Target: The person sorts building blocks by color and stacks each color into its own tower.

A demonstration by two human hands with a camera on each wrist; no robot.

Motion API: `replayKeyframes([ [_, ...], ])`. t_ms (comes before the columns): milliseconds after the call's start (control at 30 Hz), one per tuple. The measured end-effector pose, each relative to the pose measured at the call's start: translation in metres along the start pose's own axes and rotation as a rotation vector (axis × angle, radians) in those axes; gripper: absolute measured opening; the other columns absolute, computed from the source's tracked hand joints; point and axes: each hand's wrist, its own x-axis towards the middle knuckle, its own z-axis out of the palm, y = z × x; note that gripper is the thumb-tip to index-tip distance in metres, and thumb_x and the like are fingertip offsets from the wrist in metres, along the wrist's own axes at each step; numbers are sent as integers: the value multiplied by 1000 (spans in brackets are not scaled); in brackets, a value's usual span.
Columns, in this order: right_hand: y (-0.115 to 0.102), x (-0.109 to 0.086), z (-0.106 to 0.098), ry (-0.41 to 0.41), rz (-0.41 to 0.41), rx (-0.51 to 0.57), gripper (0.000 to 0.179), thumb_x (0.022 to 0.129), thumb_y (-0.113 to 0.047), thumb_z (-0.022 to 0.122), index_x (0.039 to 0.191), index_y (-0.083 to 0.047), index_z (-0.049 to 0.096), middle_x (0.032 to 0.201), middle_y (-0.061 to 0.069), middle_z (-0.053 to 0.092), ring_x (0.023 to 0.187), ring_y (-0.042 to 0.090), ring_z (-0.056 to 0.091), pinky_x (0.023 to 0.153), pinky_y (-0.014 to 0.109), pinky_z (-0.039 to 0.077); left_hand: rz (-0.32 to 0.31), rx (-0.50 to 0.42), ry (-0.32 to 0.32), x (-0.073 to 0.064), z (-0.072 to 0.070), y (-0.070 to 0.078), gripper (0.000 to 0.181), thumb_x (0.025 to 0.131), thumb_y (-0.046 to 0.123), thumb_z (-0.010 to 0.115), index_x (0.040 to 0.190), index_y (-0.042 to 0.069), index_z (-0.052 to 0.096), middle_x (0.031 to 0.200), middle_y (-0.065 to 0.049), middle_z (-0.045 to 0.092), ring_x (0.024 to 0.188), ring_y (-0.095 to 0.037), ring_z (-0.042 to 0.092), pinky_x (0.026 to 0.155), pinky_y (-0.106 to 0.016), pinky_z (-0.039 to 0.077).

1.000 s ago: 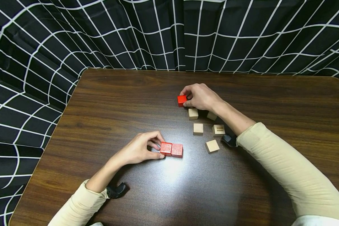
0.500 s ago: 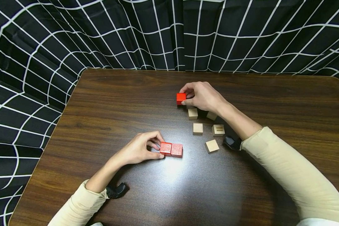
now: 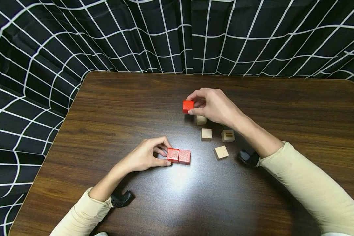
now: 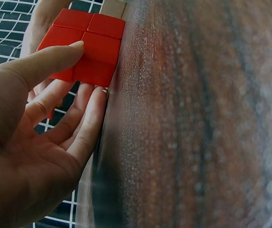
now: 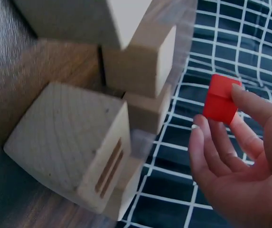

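Note:
My left hand (image 3: 144, 154) rests low on the table's left-middle, its thumb and fingers gripping the left end of a pair of glossy red cubes (image 3: 184, 156) set side by side. In the left wrist view the thumb lies across these red cubes (image 4: 100, 52), which seem to be two layers high there. Further back, my right hand (image 3: 216, 105) pinches a single red cube (image 3: 188, 105) between thumb and fingers, apparently off the tabletop. Its palm and wrist pass over some plain wooden cubes, partly hiding one wooden cube (image 3: 201, 120). The right wrist view shows the held cube (image 5: 221, 97) at the fingertips.
Nearby lie more wooden cubes, one a plain wooden cube (image 3: 206, 134), another a slotted wooden cube (image 3: 228, 135), and a turned wooden cube (image 3: 221, 152) closer to me. The brown table (image 3: 112, 108) ends at a black curtain (image 3: 153, 36) with white grid lines.
The right hand, holding its red cube, first shifts slightly away, then comes back a little toward me and left. The left hand and its red cubes stay put.

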Motion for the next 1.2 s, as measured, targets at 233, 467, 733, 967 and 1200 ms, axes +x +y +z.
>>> replayKeyframes([
  [233, -10, -14, 1, 27, -40, 3, 35, 78, -16, 86, 110, -12, 72, 103, 0, 69, 89, 14, 67, 80, 35, 56, 0, -6, -1, 0, 0, 1, 33, 76, 2, 85, 99, 9, 61, 100, -6, 68, 92, -16, 68, 83, -28, 59],
  [467, -18, -27, 0, 34, -72, 21, 35, 79, -16, 86, 111, -13, 71, 101, -3, 69, 90, 14, 66, 79, 33, 54, 7, -2, 1, 0, 0, 1, 33, 76, 2, 85, 98, 9, 62, 99, -5, 68, 92, -16, 68, 83, -28, 59],
  [733, -24, -39, 2, 46, -84, 59, 37, 76, -15, 88, 109, -14, 72, 102, -6, 67, 91, 15, 67, 76, 31, 54, 1, -1, -2, 0, -1, 1, 33, 76, 3, 85, 98, 10, 62, 98, -5, 68, 91, -16, 69, 83, -28, 59],
  [967, -26, -49, 6, 56, -108, 125, 36, 75, -13, 88, 108, -13, 73, 102, -6, 66, 86, 13, 68, 79, 30, 57, -6, -4, -4, 0, -1, 0, 33, 76, 3, 85, 98, 10, 62, 99, -5, 68, 91, -16, 69, 83, -28, 59],
  [1200, -29, -56, 11, 65, -118, 136, 35, 73, -16, 90, 105, -17, 74, 98, -8, 65, 84, 12, 66, 77, 29, 56, 13, -12, -5, 0, -1, -1, 32, 77, 5, 85, 99, 9, 61, 100, -5, 68, 92, -16, 68, 84, -28, 59],
])
